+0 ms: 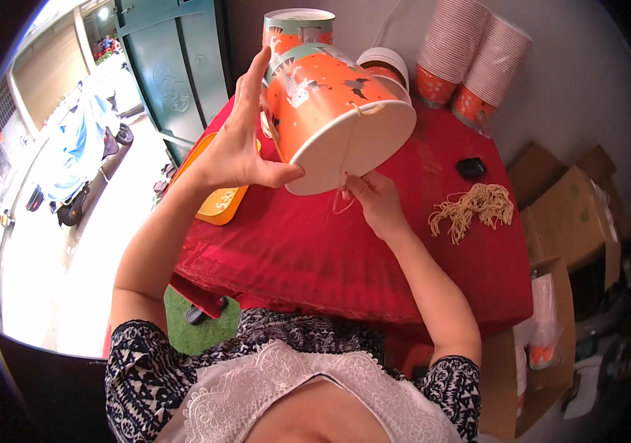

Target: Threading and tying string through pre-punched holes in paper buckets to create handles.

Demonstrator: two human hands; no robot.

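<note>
A large orange paper bucket (321, 90), printed with animal shapes and a green band, is held tilted above the table, its wide white end facing me. My left hand (236, 151) grips it from the left, fingers stretched along its side and thumb at the white rim. A thin beige cord (350, 140) runs from the upper rim down across the white end. At the lower rim, my right hand (376, 198) pinches the cord between thumb and fingertips, and a loose loop hangs beside them. To the right, a bundle of similar cords (478, 210) lies on the red-covered table (315, 255).
Behind stand another orange bucket (298, 26) and a white-rimmed one (385, 63). Two tall stacks of buckets (454, 44) lean at the wall. A black object (471, 168) lies near the cords, and a yellow tray (225, 204) is at left. Cardboard boxes (570, 218) sit at right.
</note>
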